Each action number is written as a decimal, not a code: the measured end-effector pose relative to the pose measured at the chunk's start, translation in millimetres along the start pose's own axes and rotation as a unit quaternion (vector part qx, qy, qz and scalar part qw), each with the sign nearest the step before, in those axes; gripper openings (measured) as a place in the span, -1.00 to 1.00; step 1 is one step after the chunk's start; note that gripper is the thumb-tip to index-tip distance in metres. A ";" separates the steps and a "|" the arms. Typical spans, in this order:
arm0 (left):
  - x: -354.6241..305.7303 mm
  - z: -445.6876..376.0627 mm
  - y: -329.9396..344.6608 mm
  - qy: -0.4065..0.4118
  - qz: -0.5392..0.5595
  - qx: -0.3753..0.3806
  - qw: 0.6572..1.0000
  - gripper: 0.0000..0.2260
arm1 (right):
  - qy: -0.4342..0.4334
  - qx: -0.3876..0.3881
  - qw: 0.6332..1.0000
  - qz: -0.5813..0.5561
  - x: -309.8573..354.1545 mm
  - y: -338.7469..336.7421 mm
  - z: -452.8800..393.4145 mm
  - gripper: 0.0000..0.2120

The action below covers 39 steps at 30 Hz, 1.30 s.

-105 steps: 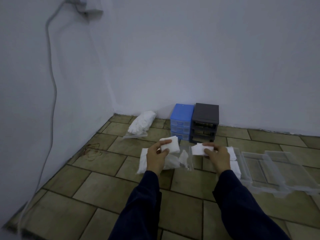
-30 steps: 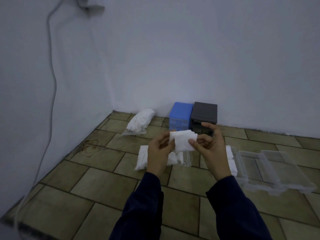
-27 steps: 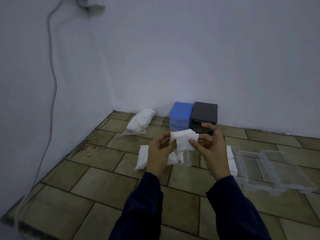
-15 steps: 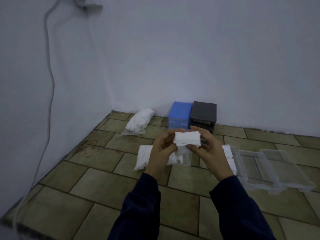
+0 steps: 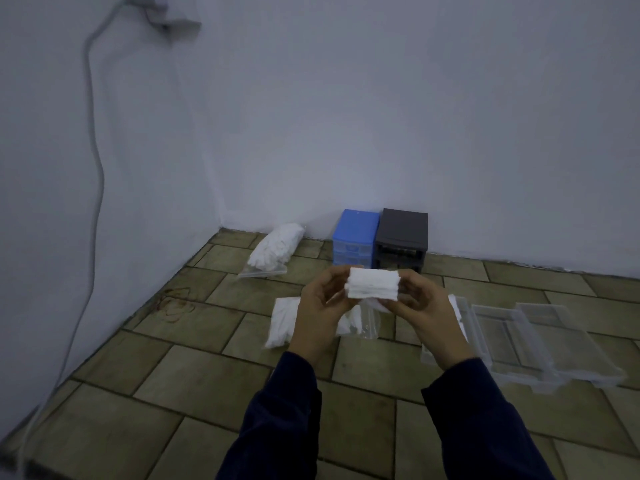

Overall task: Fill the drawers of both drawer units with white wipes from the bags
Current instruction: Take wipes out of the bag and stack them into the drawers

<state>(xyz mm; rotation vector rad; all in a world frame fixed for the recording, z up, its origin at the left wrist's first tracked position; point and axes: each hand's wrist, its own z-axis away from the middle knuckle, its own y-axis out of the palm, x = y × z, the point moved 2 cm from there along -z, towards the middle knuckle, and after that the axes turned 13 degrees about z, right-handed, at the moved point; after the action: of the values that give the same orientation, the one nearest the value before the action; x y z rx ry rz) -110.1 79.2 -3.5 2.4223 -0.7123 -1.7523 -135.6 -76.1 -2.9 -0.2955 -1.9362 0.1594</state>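
Note:
I hold a small stack of white wipes [image 5: 374, 284] in the air between both hands. My left hand [image 5: 320, 310] grips its left end and my right hand [image 5: 427, 311] grips its right end. Below them on the tiled floor lies an open clear bag of wipes [image 5: 287, 323]. A second, fuller bag of wipes [image 5: 275, 251] lies near the back left corner. The blue drawer unit [image 5: 355, 237] and the black drawer unit [image 5: 401, 239] stand side by side against the back wall. Clear plastic drawers [image 5: 540, 341] lie on the floor to my right, the nearest holding white wipes [image 5: 458, 311].
A grey cable [image 5: 93, 168] hangs down the left wall to the floor. White walls meet in a corner behind the bags. Olive floor tiles [image 5: 194, 375] stretch toward me.
I brought the two separate wipes together in front of me, raised them and squared them into one flat stack held edge-on between both hands.

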 end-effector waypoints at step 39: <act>132.5 -26.3 134.4 -0.156 -0.250 0.179 0.939 -0.69 | 0.295 -0.316 0.858 0.277 -95.0 -133.9 71.8 -0.88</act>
<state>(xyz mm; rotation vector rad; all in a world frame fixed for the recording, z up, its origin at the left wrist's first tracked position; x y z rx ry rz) -97.7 -99.6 -68.5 2.7800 -0.4955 -2.4300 -186.0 -229.1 -81.3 -1.1992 -1.1915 -0.1899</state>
